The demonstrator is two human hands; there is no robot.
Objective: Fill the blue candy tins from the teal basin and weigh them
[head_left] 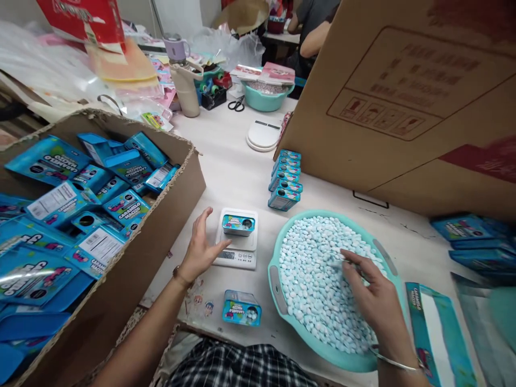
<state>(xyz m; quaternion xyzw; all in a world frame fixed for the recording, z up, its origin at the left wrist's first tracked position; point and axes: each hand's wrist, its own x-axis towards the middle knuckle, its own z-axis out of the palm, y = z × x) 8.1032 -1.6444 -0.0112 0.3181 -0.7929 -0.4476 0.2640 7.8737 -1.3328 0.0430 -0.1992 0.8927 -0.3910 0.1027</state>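
Observation:
My left hand (pixel 201 248) is open beside a white digital scale (pixel 237 259), thumb reaching towards its front and fingers spread. On the scale stands a small blue candy tin (pixel 237 224) with a dark opening in its top. My right hand (pixel 373 293) is over a turquoise basin (pixel 318 352) full of pale blue and white candies (pixel 318 274). Its thumb and index fingertip come close together just above the candies; whatever is between them is too blurred to make out. Nearer to me, a second blue tin (pixel 242 309) shows pale candies in its opening.
A cardboard box (pixel 193 177) of blue tins and packs stands left. Several tins (pixel 285 183) line up before a large carton (pixel 403 107). Blue packaging (pixel 439 333) lies right. Behind are another scale (pixel 264 134), scissors (pixel 236 104), a tumbler (pixel 186 88) and a person (pixel 316 37).

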